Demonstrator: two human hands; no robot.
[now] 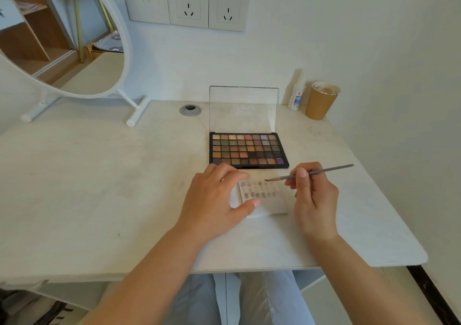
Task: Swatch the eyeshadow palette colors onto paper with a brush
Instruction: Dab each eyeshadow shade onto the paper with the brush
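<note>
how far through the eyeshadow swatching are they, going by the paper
Partway. The paper already carries about three rows of swatches on its upper part; the lower part is bare. The left hand presses it flat while the right hand holds the brush, tip above the top row. The palette lies open, with more pans than swatches.

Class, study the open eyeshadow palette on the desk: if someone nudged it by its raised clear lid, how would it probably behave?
The eyeshadow palette would probably slide rather than roll, since its flat black base lies flush on the desk. The clear lid stands nearly upright, so a push there may tip it or swing the hinge. The pressed pans look fragile if dropped.
</note>
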